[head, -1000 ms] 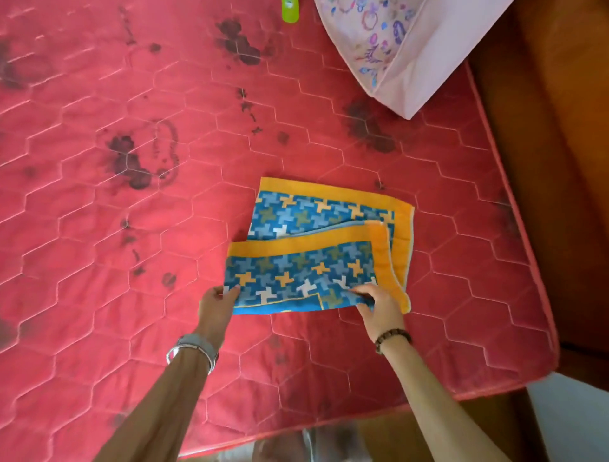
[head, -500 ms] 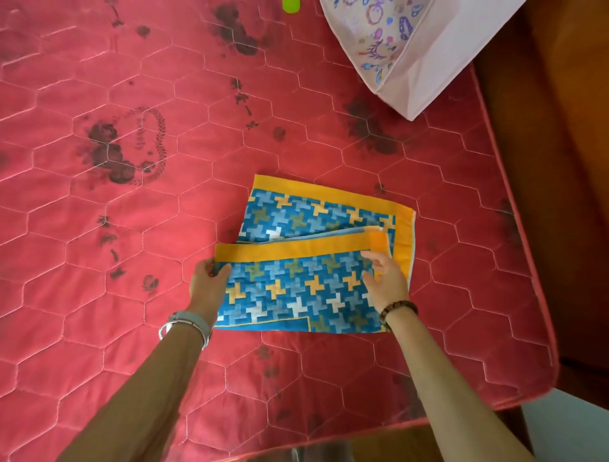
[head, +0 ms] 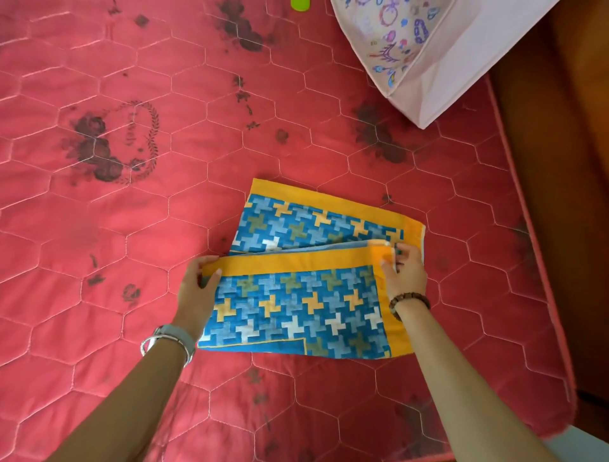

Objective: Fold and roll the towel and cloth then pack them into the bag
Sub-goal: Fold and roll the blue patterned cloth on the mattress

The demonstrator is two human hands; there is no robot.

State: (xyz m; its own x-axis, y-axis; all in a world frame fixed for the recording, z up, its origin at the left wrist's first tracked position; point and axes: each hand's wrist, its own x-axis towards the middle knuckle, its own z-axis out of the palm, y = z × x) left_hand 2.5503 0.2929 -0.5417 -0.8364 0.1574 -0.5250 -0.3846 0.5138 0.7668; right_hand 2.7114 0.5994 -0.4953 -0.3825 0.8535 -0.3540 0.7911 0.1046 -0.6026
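Cloth corners are held, one in each hand. The left hand grips the left corner of the top flap, with the thumb on the yellow band. The right hand pinches the right corner of that flap. The flap covers the near half of the cloth, and the far half shows past it. The cloth lies on the mattress, close to its right edge.

To fold well, I think both corners should go forward together and meet the far yellow edge, so the sides line up. Then it needs a flat press before rolling.

The bag sits at the far right corner, well apart from the cloth. Its mouth is out of view. A small green thing lies at the far edge. I see nothing lying between the cloth and the bag.
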